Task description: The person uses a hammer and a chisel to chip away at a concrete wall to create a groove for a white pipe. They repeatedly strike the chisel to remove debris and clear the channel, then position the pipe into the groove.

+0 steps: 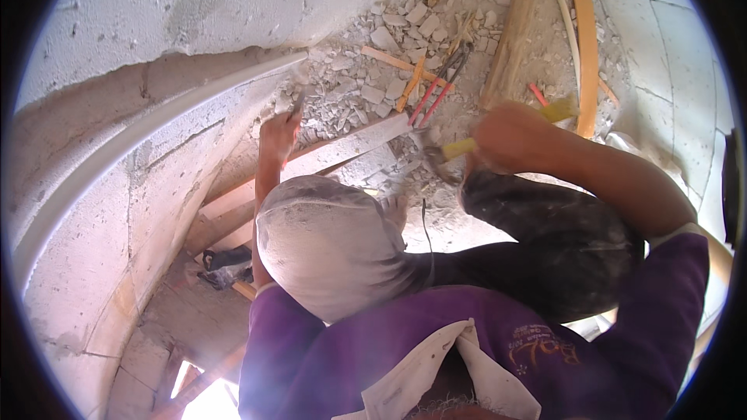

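From my remote view, the right hand (510, 138) is wrapped round a yellow-handled hammer (459, 148), head pointing left. Well left of that head, the left hand (278, 138), nearer the long white pipe (233, 82), clasps a slim grey metal tool (299, 101), perhaps a chisel, its long axis pointing away from the wearer.

Pale walls (171, 15) flank a rubble-strewn floor (471, 85); perhaps daylight (214, 400) glares lower left.

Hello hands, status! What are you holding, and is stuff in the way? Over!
Left hand: gripping thin metal tool. Right hand: gripping yellow-handled hammer. Possibly in the way: rubble, red-handled tool.
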